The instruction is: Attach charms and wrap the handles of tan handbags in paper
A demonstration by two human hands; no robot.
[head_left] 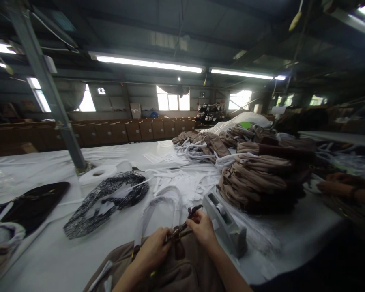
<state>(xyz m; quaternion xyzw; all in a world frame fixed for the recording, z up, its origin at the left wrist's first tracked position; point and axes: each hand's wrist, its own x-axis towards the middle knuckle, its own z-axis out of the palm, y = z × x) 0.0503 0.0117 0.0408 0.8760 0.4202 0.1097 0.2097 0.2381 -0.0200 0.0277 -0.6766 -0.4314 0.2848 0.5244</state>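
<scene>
Item: brown fabric bag (190, 269), lying on the white surface (88, 259) directly before the person, its pale-wrapped handle (177, 202) standing up beyond the hands.

Right hand (203, 229): fingers narrowing in a pinch, holding a dark strap (196, 209).

Left hand (158, 247): fingers bending in beside the metal fitting (176, 232) at the bag's top edge; whether they are gripping it, cannot tell.

Handling note: working well probably means the left hand is steadying the fitting while the right is guiding the strap flat, untwisted, without tugging the fabric.

Adjacent: grey tape dispenser (223, 221), sitting just beside the right hand; stacked brown bags (254, 178), lying beyond it.

Markings: far cartons (133, 132) are carrying small pale labels, too small for reading; no brand is showing legibly.
</scene>
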